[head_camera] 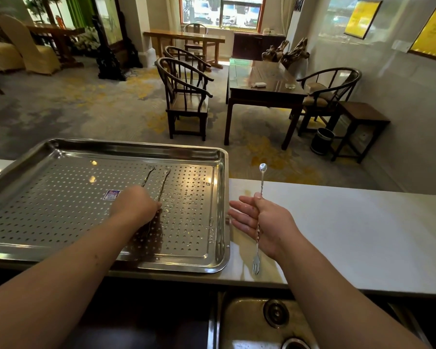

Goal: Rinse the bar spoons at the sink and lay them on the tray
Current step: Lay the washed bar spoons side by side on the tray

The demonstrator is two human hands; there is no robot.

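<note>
A white worktop (337,222) is shown running across the view, with a steel sink (249,323) set below its near edge. A perforated steel tray (61,210) is seen resting on the left part of the worktop; a small blue label (112,194) is stuck to its floor. 2 bar spoons are laid side by side on the tray, the left spoon (147,176) and the right spoon (164,182), both pointing away from the viewer. The left hand (134,205) is lowered onto the tray, its fingers closed on the near part of the right spoon. The right hand (259,220) is held just right of the tray, above the worktop; a 3rd bar spoon (261,180) is gripped upright under the thumb, bowl upward and forked end downward, the remaining fingers being spread open.
</note>
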